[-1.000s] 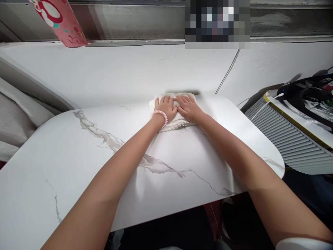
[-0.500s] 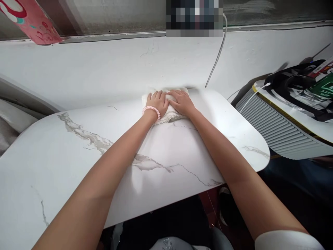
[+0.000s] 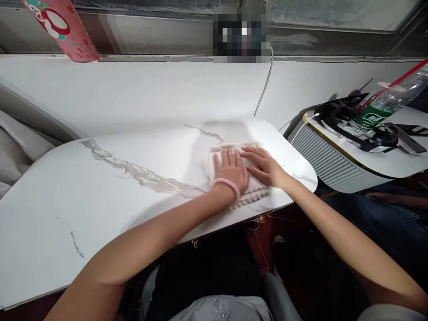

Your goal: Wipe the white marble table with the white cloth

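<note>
White cloth [image 3: 234, 169] beside ribbed heater [image 3: 327, 162]

A white folded cloth with a scalloped lace edge [image 3: 249, 189] lies flat on the white marble-patterned surface [image 3: 100, 187], towards its right end and close to the near edge. It is spread in a rough rectangle, its lace trim facing near. Both palms press flat on top, covering most of its middle.
</note>
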`<action>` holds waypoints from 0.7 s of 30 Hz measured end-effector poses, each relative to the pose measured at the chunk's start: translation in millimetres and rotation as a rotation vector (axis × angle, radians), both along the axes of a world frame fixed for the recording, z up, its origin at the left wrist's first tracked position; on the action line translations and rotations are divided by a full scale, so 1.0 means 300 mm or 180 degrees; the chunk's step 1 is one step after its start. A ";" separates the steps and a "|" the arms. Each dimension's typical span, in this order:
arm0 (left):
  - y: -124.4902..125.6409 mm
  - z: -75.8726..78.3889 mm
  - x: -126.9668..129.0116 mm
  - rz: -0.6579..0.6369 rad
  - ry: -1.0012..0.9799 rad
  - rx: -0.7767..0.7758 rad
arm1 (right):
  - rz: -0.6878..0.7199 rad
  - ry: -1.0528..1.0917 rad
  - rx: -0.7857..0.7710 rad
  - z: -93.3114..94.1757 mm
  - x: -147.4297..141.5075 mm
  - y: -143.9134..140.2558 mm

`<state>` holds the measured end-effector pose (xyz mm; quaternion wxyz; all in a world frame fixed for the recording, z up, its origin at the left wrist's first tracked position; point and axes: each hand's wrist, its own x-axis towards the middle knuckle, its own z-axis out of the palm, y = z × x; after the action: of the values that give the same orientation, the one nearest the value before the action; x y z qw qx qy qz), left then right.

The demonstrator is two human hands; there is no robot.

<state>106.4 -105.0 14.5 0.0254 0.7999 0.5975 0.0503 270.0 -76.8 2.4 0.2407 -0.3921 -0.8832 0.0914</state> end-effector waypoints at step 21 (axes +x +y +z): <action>0.214 -0.020 0.240 -0.0942 -0.0856 -0.0076 | -0.1160 -0.0522 -0.0099 -0.009 0.289 0.103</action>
<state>178.3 -40.9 8.4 0.1216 0.8647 0.4652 0.1453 356.6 -45.8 -0.3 0.1745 -0.5553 -0.8127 0.0277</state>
